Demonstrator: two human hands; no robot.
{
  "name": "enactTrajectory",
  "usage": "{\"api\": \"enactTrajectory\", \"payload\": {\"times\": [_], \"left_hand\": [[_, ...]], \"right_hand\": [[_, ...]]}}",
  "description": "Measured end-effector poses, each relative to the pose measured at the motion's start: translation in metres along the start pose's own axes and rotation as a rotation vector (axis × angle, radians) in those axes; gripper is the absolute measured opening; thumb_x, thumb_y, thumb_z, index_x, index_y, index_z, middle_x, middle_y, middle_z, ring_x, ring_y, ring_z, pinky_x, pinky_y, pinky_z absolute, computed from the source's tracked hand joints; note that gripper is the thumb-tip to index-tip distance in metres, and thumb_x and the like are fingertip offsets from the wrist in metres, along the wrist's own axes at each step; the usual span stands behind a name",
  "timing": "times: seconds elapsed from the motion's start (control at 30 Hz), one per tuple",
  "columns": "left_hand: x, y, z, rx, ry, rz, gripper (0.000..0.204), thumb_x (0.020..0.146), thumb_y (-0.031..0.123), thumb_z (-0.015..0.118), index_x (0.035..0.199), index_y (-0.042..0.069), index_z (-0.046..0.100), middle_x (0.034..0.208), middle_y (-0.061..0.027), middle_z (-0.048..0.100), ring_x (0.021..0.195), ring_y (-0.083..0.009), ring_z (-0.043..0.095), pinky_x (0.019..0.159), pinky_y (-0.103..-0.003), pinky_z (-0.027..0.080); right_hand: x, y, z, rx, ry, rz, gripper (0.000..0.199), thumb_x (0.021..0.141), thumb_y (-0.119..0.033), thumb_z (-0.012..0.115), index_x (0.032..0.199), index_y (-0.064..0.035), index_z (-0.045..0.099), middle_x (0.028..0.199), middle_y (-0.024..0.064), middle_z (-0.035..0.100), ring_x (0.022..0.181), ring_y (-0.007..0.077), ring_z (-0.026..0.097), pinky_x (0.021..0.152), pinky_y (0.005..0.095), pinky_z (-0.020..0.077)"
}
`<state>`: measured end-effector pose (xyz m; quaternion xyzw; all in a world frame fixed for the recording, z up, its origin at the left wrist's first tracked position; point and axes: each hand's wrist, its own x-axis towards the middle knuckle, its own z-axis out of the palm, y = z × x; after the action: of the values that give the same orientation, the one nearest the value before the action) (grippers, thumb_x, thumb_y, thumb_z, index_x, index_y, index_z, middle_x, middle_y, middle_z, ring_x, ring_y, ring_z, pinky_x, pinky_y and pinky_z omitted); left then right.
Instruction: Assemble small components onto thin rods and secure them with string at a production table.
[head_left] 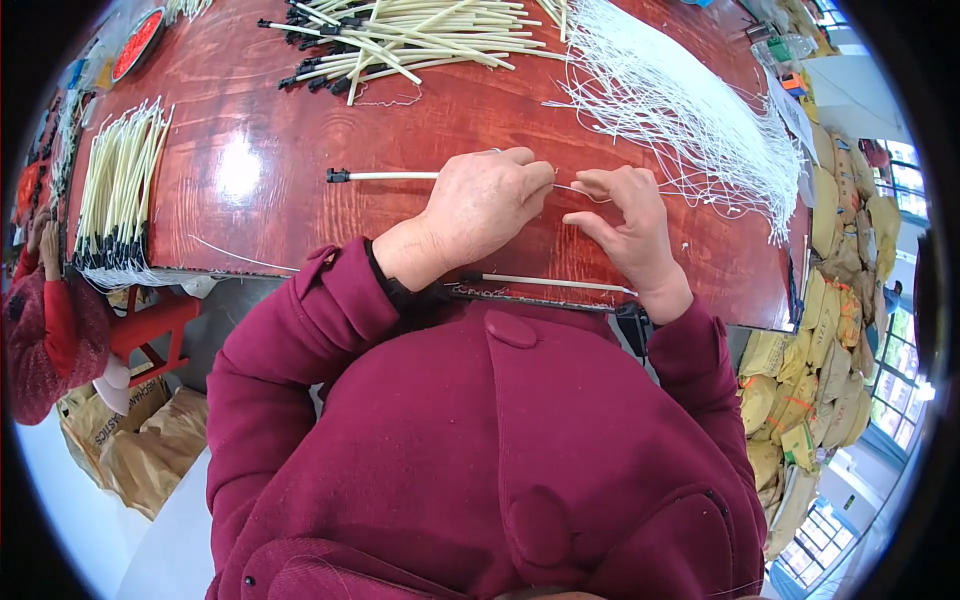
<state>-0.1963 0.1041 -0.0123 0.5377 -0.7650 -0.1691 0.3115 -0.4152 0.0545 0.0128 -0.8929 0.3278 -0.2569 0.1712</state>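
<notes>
My left hand is closed around a thin pale plastic tube with a black fitting at its left end; the tube's right part is hidden in the fist. A thin white string runs from the left fist to my right hand. There it passes among the curled fingers, while the thumb stands apart below them. Along the near table edge, below both hands, lies another pale tube with a dark end. A single string rests on the table left of my left sleeve.
On the red-brown table lie a pile of pale tubes, a heap of white strings and a bundle of tubes. A bowl of red bits stands far left. Another person's sleeve is at left; stacked sacks at right.
</notes>
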Motion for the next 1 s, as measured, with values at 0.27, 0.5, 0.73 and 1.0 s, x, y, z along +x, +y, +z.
{"api": "enactTrajectory", "payload": {"times": [0.27, 0.5, 0.73, 1.0], "left_hand": [[-0.002, 0.004, 0.001, -0.026, 0.011, 0.025, 0.010, 0.090, 0.018, 0.067, 0.094, 0.008, 0.068, 0.084, -0.0095, 0.065, 0.077, -0.0331, 0.068, 0.064, -0.045, 0.054], [-0.005, -0.002, 0.005, -0.059, 0.039, 0.072, 0.013, 0.089, 0.016, 0.068, 0.100, 0.008, 0.071, 0.084, -0.0093, 0.064, 0.079, -0.0324, 0.067, 0.065, -0.044, 0.054], [-0.004, 0.001, 0.011, -0.107, 0.038, 0.117, 0.017, 0.087, 0.015, 0.069, 0.102, 0.007, 0.070, 0.083, -0.0101, 0.063, 0.078, -0.0330, 0.067, 0.066, -0.044, 0.054], [-0.003, 0.001, 0.014, -0.133, 0.006, 0.129, 0.019, 0.087, 0.014, 0.068, 0.104, 0.005, 0.068, 0.082, -0.0120, 0.063, 0.078, -0.0343, 0.067, 0.067, -0.046, 0.054]], "right_hand": [[-0.002, 0.001, -0.002, -0.029, 0.046, -0.079, 0.017, 0.078, -0.010, 0.083, 0.091, -0.0084, 0.074, 0.076, 0.0022, 0.064, 0.071, 0.0200, 0.054, 0.071, 0.0331, 0.0403], [0.000, -0.004, 0.001, -0.018, 0.035, -0.128, 0.010, 0.080, -0.008, 0.081, 0.087, -0.0080, 0.074, 0.073, 0.0026, 0.062, 0.068, 0.0197, 0.052, 0.069, 0.0337, 0.0388], [0.001, -0.002, 0.000, 0.001, -0.042, -0.132, 0.008, 0.084, -0.005, 0.076, 0.090, -0.0063, 0.072, 0.074, 0.0042, 0.061, 0.069, 0.0222, 0.052, 0.069, 0.0349, 0.0390], [0.003, -0.003, 0.007, 0.034, -0.045, -0.146, 0.007, 0.087, -0.001, 0.071, 0.092, -0.0055, 0.069, 0.077, 0.0070, 0.059, 0.069, 0.0253, 0.050, 0.069, 0.0365, 0.0392]]}}
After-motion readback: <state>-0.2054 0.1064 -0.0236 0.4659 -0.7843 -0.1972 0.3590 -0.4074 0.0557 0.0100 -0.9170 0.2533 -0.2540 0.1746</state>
